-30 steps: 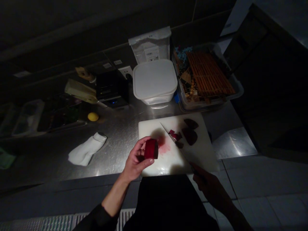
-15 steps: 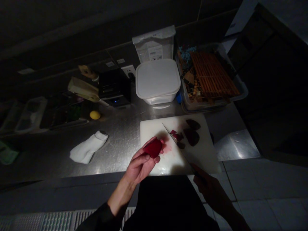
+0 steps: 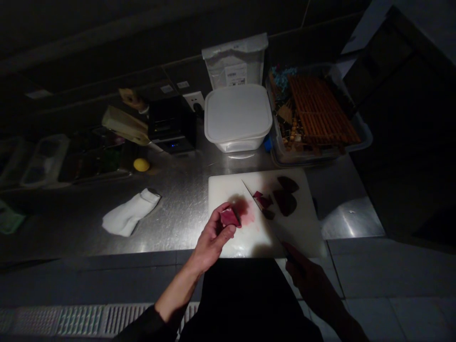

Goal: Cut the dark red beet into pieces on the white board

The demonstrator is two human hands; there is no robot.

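My left hand (image 3: pixel 213 240) is closed on a dark red piece of beetroot (image 3: pixel 230 217), held above the left part of a white cutting board (image 3: pixel 228 187). In shadow at the board's near right edge, my right hand (image 3: pixel 302 266) grips a knife (image 3: pixel 251 194) by its handle. The blade slants up and left across the board, its tip toward the far edge. Just right of the blade lie small beetroot scraps (image 3: pixel 264 202). Farther right are larger dark beetroot pieces (image 3: pixel 285 202). A red juice stain marks the board beside my left hand.
A white lidded tub (image 3: pixel 238 114) stands behind the board, next to a clear bin (image 3: pixel 365 135) with a slatted wooden mat (image 3: pixel 322 109). To the left are a folded white cloth (image 3: pixel 130 213), a lemon (image 3: pixel 141 165), a black device (image 3: pixel 173 126) and food trays (image 3: pixel 46 159).
My left hand has turned the beetroot piece over, so a different, paler face shows and the thumb lies along its near side. The right hand and knife have barely moved.
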